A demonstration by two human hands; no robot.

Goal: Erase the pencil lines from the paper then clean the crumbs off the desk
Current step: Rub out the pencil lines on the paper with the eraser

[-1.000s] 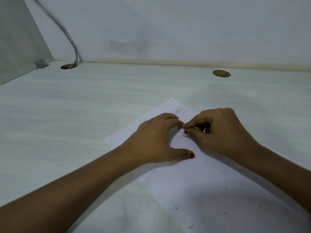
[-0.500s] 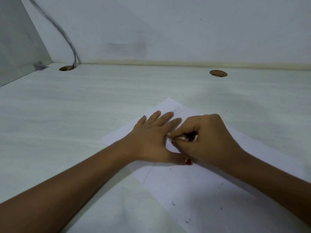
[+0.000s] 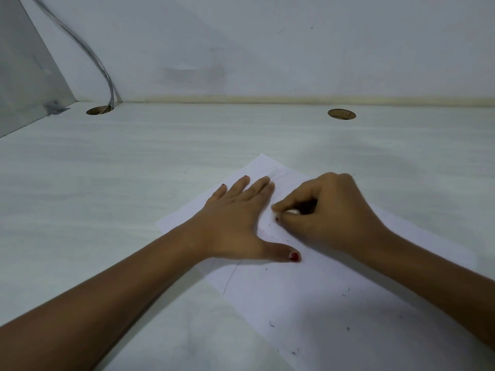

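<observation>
Your right grip [image 3: 329, 212] is curled tight around a small white eraser [image 3: 293, 211]. You pinch it between thumb and fingertips, and only a little bit of it peeks out. The eraser is low on the white sheet of paper [image 3: 321, 303], just beside your left grip [image 3: 235, 220], and it looks like it touches the sheet. Your left grip holds nothing. It lies flat with its fingers straight, pressing the paper down on the pale, wood-look tabletop [image 3: 134, 183].

I think you are in the rubbing-out part of the job. A thin grey pencil line [image 3: 230, 279] runs from under your left thumb toward the near edge of the paper. Some fainter lines [image 3: 281, 175] show near the far corner. So there seems to be more to rub out.

To do it well, hold the flat grip close to the spot you rub, so the paper cannot slide or wrinkle. Rub in short strokes, going away from the holding grip. Push gently, because thin paper could fold or tear.

Little dark crumbs [image 3: 272, 324] lie on the near part of the paper. Leave them until the lines are gone. Try not to drag your arm through them, as they might smear.
</observation>
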